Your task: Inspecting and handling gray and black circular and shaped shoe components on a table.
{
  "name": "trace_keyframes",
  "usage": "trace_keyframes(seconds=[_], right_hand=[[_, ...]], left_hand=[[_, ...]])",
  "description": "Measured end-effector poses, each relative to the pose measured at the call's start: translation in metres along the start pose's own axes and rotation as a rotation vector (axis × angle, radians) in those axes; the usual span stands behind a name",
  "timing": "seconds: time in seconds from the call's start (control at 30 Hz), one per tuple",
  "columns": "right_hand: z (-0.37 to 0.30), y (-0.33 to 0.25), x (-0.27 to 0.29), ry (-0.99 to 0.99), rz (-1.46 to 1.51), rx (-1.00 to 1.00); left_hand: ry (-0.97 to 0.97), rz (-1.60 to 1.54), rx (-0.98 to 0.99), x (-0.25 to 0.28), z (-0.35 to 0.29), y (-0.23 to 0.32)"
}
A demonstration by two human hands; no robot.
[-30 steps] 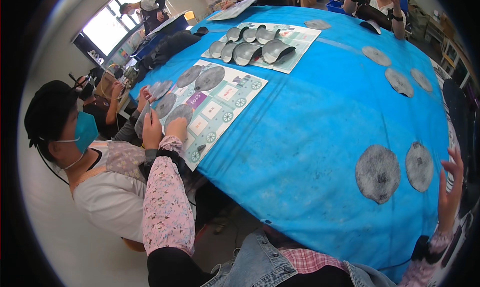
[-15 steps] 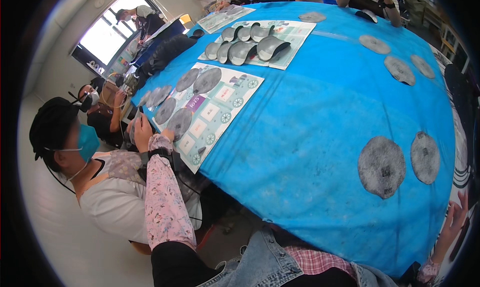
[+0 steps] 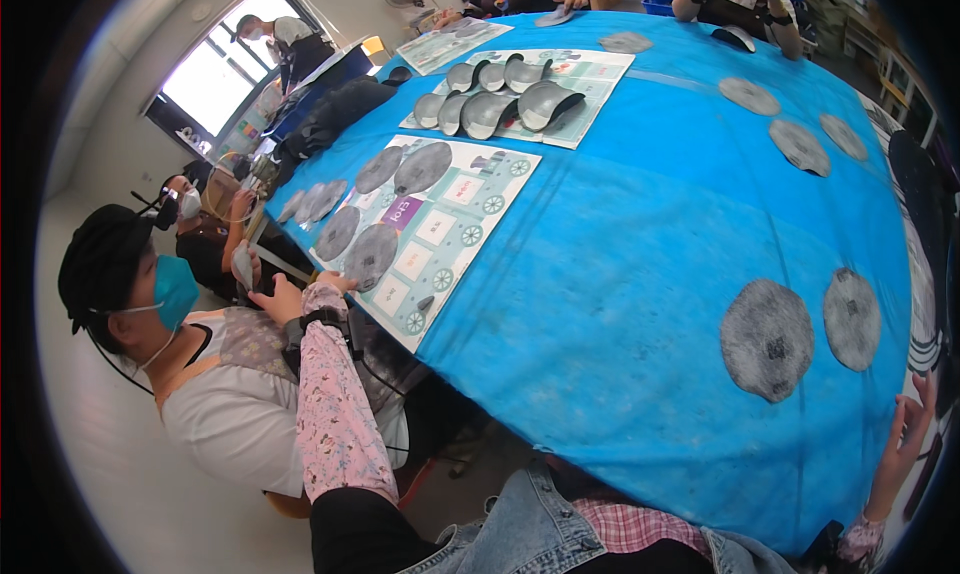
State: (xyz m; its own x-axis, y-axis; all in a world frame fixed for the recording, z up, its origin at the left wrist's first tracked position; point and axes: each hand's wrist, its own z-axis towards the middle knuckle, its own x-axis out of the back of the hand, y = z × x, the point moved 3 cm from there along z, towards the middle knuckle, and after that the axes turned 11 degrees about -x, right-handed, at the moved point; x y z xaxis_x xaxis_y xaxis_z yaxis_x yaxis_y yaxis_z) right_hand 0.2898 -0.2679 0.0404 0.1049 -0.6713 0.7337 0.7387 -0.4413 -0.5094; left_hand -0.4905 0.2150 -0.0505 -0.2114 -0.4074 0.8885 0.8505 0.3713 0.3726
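My left arm, in a pink floral sleeve with a dark wristband, stretches left to a printed mat (image 3: 420,314). My left hand (image 3: 341,282) is at that mat's near-left edge, seemingly gripping it, beside a flat grey round pad (image 3: 371,257); its fingers show only in part. Several such pads lie on the mat. At the far right rim, beyond the table's edge, my right hand (image 3: 903,446) is raised with spread fingers and holds nothing. The closest things on its side are two grey oval pads, a larger one (image 3: 767,340) and a narrower one (image 3: 852,319).
A blue cloth (image 3: 560,314) covers the table. Another printed mat (image 3: 605,69) carries several curved grey pieces (image 3: 488,115) with black undersides. Close on my left sits a co-worker (image 3: 230,394), whose hands hold a grey pad (image 3: 243,264) near mine. Other people sit around the table.
The near printed mat has slid a little to the right with its pads, my left hand at its edge. The co-worker's held pad and hands have shifted. At the far side, a hand now touches a pad.
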Motion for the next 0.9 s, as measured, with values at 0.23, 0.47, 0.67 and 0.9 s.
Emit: trace_keyframes(seconds=[0.23, 0.47, 0.67, 0.9], right_hand=[[0.01, 0.004, -0.011, -0.05, 0.099, 0.06], [0.011, 0.0, -0.006, -0.059, 0.072, 0.092], [0.017, -0.027, -0.011, -0.049, 0.029, 0.136], [0.023, -0.027, 0.002, -0.069, 0.115, 0.178]], left_hand=[[-0.575, -0.355, 0.235, 0.048, 0.001, 0.026], [-0.1, -0.576, 0.163, 0.039, -0.007, 0.03], [-0.122, -0.428, -0.218, -0.011, 0.023, 0.046], [-0.132, 0.011, -0.556, 0.031, 0.079, 0.065]])
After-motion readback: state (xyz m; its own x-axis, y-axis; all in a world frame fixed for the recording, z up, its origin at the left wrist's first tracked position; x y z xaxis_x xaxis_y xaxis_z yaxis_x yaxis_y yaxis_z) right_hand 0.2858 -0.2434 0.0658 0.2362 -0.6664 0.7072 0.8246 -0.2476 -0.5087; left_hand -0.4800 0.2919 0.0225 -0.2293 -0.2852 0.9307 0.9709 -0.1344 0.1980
